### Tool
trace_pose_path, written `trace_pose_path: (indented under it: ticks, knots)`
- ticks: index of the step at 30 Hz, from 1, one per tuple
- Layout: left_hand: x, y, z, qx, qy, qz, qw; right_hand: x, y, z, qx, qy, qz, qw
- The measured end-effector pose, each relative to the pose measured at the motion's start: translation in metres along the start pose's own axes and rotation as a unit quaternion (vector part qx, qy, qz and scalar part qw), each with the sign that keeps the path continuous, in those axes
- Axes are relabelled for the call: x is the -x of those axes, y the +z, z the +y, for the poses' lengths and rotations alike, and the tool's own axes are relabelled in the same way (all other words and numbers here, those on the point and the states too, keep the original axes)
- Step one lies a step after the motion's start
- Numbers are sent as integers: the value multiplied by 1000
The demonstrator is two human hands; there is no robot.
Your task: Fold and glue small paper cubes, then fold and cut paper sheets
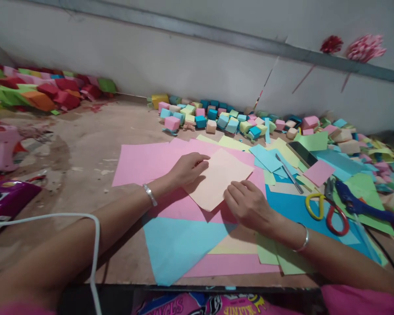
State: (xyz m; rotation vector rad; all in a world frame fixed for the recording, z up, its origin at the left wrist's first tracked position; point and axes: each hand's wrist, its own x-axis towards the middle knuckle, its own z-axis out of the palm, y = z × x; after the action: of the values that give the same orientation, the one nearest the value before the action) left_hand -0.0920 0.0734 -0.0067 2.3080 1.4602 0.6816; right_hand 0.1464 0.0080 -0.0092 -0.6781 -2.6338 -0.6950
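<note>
A peach square sheet of paper [218, 177] lies turned cornerwise before me, over larger pink paper [144, 162]. My left hand [191, 168] is closed at its left edge, thumb and forefinger near together on the paper. At the lower right edge, the curled fingers of my right hand [246, 203] grip the same sheet; their tips are partly hidden. Below lies a light blue sheet [180, 245], beside the dark blue paper [282, 201] to the right.
Scissors [328, 214], a silver pen-like tool [289, 173], a phone [302, 153] and a blue glue gun [361, 201] lie right. Paper cubes [212, 126] line the wall. A pink glue gun [3, 146] stands left; a white cable [96, 236] crosses my left arm.
</note>
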Motion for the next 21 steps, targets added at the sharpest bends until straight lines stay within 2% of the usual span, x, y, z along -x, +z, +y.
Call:
trace_pose_path:
  ticks: [2, 4, 6, 9, 12, 14, 18, 21]
  knots:
    - [15, -8, -1, 17, 88, -6, 996, 2, 6, 4, -31, 51, 12, 998]
    - [31, -14, 1, -31, 179, -27, 983, 6, 12, 9, -66, 116, 19, 991]
    - [44, -20, 4, -89, 208, -48, 973, 10, 17, 15, -105, 178, 14, 978]
    - [54, -25, 9, -120, 215, -58, 968, 16, 22, 22, -157, 250, -7, 956]
    - [57, -26, 9, -127, 219, -52, 966, 18, 24, 29, -177, 285, -12, 942]
    - [59, -22, 5, -141, 202, -44, 968, 17, 24, 34, -203, 266, -15, 942]
    - [63, -10, -2, -152, 140, -35, 978, 13, 21, 50, -321, 164, -54, 931]
    - [66, -6, -1, -145, 96, -10, 985, 13, 23, 61, -362, 177, -59, 913]
